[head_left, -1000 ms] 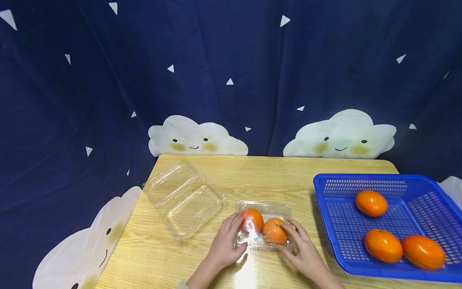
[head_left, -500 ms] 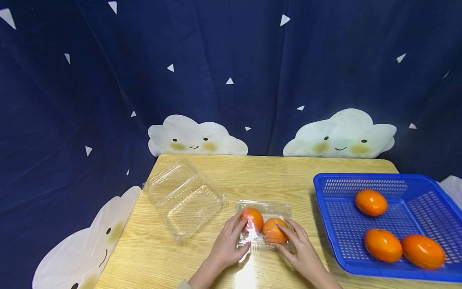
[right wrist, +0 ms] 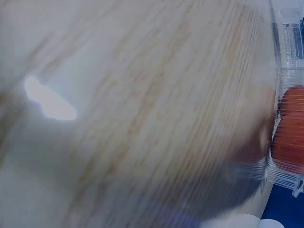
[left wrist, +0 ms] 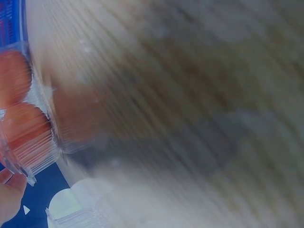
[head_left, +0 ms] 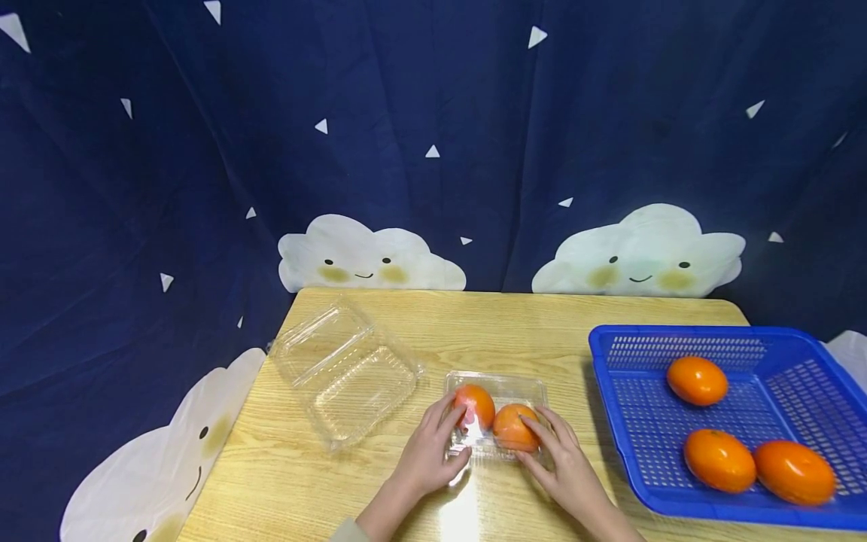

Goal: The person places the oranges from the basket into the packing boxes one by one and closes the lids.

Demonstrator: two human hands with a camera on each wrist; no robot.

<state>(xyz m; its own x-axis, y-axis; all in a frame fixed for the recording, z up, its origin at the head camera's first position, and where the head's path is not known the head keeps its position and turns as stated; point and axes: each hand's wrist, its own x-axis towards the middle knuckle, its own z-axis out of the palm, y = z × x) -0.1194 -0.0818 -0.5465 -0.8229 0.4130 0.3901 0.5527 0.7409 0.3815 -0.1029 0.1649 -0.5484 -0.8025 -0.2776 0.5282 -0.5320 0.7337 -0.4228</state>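
Observation:
A clear plastic clamshell box (head_left: 497, 382) stands at the near middle of the table with two round orange fruits inside, a left one (head_left: 477, 406) and a right one (head_left: 517, 427). Its top looks folded over them, though glare makes this hard to tell. My left hand (head_left: 430, 452) grips the box's left end, thumb at the front and fingers over the side. At the opposite end, my right hand (head_left: 562, 467) holds it with curled fingers and thumb. Both wrist views catch the box's ribbed wall (left wrist: 40, 159) and fruits (right wrist: 289, 137) only at the edge.
Another clear clamshell (head_left: 366, 391) lies unfolded at the left of the wooden table (head_left: 271, 482). On the right stands a blue mesh basket (head_left: 612, 421) with three orange fruits (head_left: 719, 461). A dark blue cloud-print curtain (head_left: 433, 90) hangs behind.
The box with its fruits has shifted very slightly away from me. My left hand has edged a little right, and both hands keep their hold on the ends.

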